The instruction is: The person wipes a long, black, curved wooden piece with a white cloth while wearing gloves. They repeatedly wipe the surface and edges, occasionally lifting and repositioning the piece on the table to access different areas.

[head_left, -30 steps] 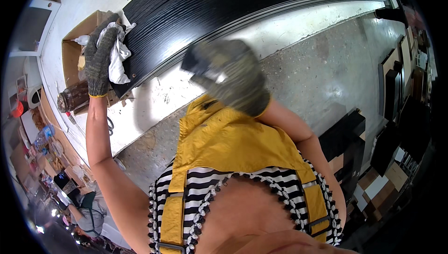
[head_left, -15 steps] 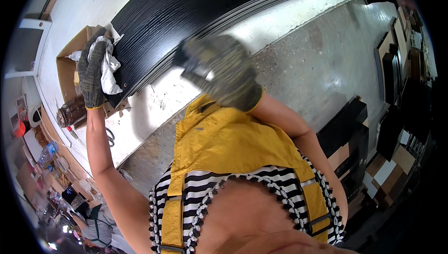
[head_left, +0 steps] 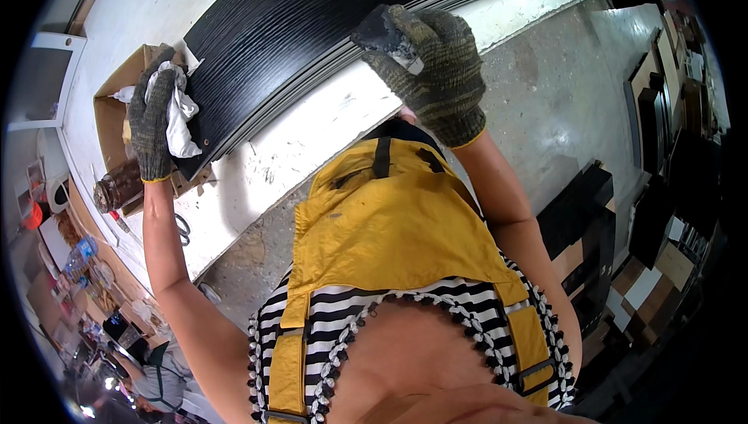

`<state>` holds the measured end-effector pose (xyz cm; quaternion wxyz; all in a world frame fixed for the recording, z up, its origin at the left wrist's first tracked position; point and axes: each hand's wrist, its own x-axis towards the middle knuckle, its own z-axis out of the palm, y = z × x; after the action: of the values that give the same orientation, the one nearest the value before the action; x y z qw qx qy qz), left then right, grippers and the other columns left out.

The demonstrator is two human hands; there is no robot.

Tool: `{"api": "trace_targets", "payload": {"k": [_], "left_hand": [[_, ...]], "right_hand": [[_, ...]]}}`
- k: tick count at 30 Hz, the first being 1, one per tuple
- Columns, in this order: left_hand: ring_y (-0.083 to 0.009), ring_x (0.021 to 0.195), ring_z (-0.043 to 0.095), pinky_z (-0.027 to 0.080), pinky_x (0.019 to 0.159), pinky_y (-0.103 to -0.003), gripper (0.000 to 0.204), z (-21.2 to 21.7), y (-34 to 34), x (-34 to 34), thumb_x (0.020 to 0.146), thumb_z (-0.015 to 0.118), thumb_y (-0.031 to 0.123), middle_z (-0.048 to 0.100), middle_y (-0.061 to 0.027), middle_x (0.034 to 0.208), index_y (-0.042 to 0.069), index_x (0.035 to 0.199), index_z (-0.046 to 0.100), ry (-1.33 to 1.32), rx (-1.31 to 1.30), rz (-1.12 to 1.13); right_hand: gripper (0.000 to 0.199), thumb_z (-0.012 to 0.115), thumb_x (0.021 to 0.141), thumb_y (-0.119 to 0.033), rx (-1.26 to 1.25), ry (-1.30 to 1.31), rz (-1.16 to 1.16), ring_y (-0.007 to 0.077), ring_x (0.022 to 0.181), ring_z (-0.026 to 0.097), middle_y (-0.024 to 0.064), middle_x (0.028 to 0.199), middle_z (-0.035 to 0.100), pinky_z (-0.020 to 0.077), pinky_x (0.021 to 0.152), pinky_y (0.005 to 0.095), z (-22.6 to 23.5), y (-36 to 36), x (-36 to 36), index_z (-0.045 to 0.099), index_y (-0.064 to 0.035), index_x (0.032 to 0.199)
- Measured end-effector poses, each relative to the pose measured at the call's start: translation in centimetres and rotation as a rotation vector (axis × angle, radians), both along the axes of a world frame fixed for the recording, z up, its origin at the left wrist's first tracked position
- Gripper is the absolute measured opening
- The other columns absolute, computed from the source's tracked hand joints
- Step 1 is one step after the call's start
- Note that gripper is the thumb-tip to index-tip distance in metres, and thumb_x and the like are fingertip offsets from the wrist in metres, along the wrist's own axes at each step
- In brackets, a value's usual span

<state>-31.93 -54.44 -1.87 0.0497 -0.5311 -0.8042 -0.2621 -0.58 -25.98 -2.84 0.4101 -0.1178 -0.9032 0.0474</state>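
A stack of long black wood-grain boards (head_left: 265, 46) lies on the white bench, its layered edge facing me. My left hand (head_left: 149, 124), in a dark knitted glove, is at the stack's left end with its fingers closed on a crumpled white cloth (head_left: 183, 126). My right hand (head_left: 446, 73), gloved alike, grips a black-stained wad (head_left: 382, 37) with a pale patch, which looks like a rag. That wad is at the boards' near edge, right of the middle; my fingers partly hide it.
Beside my left hand stands an open cardboard box (head_left: 107, 116), with a brown-stained jar (head_left: 118, 186) in front. Scissors (head_left: 184, 229) lie near the white bench's (head_left: 261, 179) edge. Dark panels (head_left: 580, 210) rest on the floor at right. Another person (head_left: 165, 381) is at the lower left.
My right hand has moved right and away from me along the boards' near edge, carrying the black-stained wad. My left hand stays on the white cloth.
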Motion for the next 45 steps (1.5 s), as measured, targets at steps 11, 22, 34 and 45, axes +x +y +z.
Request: {"api": "trace_targets", "payload": {"k": [11,22,34,45], "left_hand": [[-0.0262,0.118,0.060,0.047,0.101,-0.036,0.035,-0.3,-0.4,-0.4,0.094,0.057,0.014,0.062,-0.0105,0.131,0.009,0.128,0.062,0.043,-0.004,-0.028],[-0.0210,0.118,0.060,0.046,0.104,-0.034,0.032,0.2,0.3,0.4,0.096,0.058,0.013,0.064,-0.0104,0.128,0.012,0.127,0.065,-0.296,0.084,0.084],[-0.0211,0.119,0.058,0.043,0.106,-0.034,0.037,0.4,0.4,0.4,0.100,0.054,0.020,0.061,-0.0135,0.131,-0.003,0.129,0.059,-0.279,0.046,0.078],[-0.0177,0.114,0.058,0.044,0.102,-0.032,0.037,1.0,1.2,1.5,0.102,0.050,0.020,0.062,-0.0114,0.128,0.000,0.131,0.059,-0.556,0.130,0.230]], "right_hand": [[0.059,0.083,0.073,-0.036,-0.091,0.065,0.018,0.0280,0.086,0.061,0.0098,0.093,0.063,0.0511,0.077,0.0418,1.0,-0.3,0.1,0.062,-0.0088,0.120],[0.054,0.075,0.080,-0.044,-0.087,0.093,0.058,0.0284,0.093,0.059,0.0112,0.102,0.061,0.0496,0.083,0.0432,-0.9,-0.4,-0.4,0.063,-0.0081,0.119],[0.044,0.082,0.077,-0.038,-0.119,-0.101,-0.339,0.0227,0.088,0.063,0.0094,0.095,0.068,0.0533,0.078,0.0363,1.8,12.1,4.0,0.070,-0.0109,0.110],[0.054,0.076,0.080,-0.039,-0.219,0.002,0.008,0.0279,0.102,0.059,0.0113,0.106,0.063,0.0475,0.092,0.0445,0.4,1.6,0.7,0.060,-0.0064,0.121]]}}
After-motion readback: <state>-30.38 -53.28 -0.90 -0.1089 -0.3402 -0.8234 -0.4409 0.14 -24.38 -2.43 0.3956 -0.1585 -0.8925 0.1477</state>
